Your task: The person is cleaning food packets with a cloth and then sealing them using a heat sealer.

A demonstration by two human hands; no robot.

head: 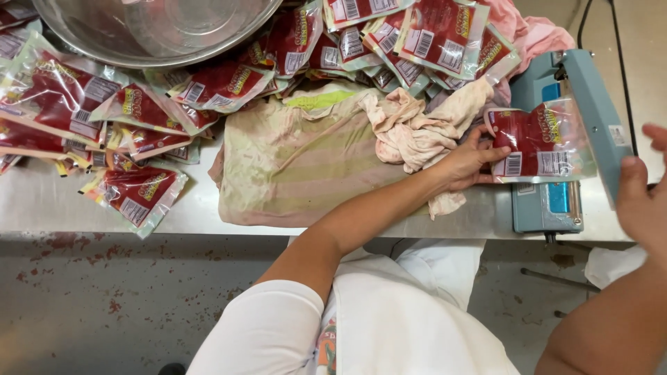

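At the right end of the steel table (pixel 42 205), the person's left hand (pixel 471 161) pinches a red sauce pouch (pixel 538 142) by its left edge, thumb and fingers closed on the clear border. The pouch lies flat across the blue heat sealer (pixel 556 201), its right end under the raised sealer arm (pixel 601 118). The right hand (pixel 643 198) rests on the arm's near end, fingers loosely curled; the top of the arm hides just how they grip, so I cannot tell whether they close around it.

Just left of the holding hand sits a crumpled pale rag (pixel 410 128) on a stained striped cloth (pixel 299 163) that runs to the table's front edge. Beyond it, a heap of filled pouches (pixel 222 83) crowds the back and left of the table, and a big metal bowl (pixel 153 28) stands behind them. A bare strip of steel shows along the near edge, left of the cloth. The sealer itself overhangs the table's front edge slightly.
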